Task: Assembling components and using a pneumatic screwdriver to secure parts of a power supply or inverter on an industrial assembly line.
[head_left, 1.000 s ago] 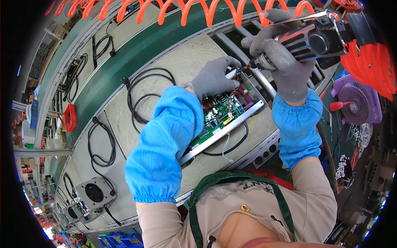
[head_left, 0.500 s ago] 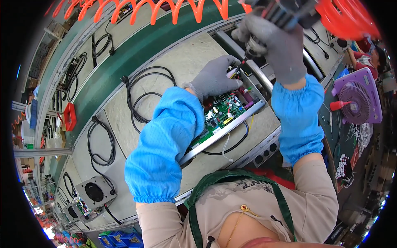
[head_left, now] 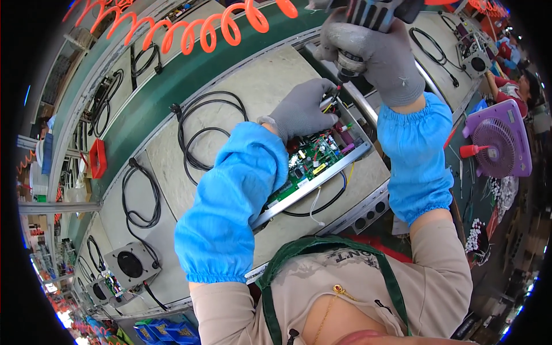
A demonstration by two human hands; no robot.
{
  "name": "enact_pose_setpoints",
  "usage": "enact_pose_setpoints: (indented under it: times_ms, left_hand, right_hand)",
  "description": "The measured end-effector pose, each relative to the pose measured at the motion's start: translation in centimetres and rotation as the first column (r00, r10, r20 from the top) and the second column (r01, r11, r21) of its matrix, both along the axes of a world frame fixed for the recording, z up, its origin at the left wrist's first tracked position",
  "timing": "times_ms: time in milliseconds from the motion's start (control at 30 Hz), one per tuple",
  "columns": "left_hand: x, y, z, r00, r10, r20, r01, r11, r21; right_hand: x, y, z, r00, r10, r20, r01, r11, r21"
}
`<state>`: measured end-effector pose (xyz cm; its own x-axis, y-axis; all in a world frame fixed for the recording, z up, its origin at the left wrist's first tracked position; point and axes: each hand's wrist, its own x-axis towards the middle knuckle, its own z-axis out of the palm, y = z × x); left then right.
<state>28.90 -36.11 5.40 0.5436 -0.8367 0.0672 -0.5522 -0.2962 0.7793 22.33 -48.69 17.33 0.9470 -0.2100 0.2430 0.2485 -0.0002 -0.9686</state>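
An open metal case [head_left: 313, 187] with a green circuit board [head_left: 300, 171] lies at an angle on the bench in front of me. My grey-gloved left hand [head_left: 303, 109] is closed over its far end, thumb above the board and fingers by the end wall, near a yellow wire. What lies under its fingertips is partly hidden. Up and to the right, my gloved right hand [head_left: 388, 60] is wrapped round a power screwdriver [head_left: 376, 14]. Its bit points down at the case's far end, close to my left fingertips; whether it touches a screw I cannot see.
An orange coiled hose [head_left: 210, 31] hangs across the top. Coiled black cables [head_left: 192, 135] lie left of the case, and a unit with a black fan [head_left: 131, 264] stands farther left. At the right are a purple fan [head_left: 499, 138] and a co-worker [head_left: 517, 92].
My right hand and the screwdriver have shifted slightly up and left. The orange hose has swung. My left hand and the case are nearly where they were.
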Motion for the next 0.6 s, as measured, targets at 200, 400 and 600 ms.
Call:
enact_pose_setpoints:
  times_ms: [200, 400, 600]
  left_hand:
    - [-0.8, -0.8, 0.4, 0.982, 0.053, 0.182, -0.068, 0.994, 0.082]
    - [-2.0, -1.5, 1.6, 0.945, 0.084, 0.317, -0.181, 0.940, 0.290]
    - [-2.0, -1.4, 1.0, 0.918, 0.079, 0.388, -0.185, 0.952, 0.243]
  right_hand:
    - [-1.2, 1.6, 3.0, 0.982, -0.166, -0.087, 0.181, 0.962, 0.205]
    - [-0.3, 0.1, 2.3, 0.995, -0.079, -0.066, 0.092, 0.974, 0.209]
    - [0.2, 0.8, 1.3, 0.998, -0.061, -0.017, 0.062, 0.991, 0.117]
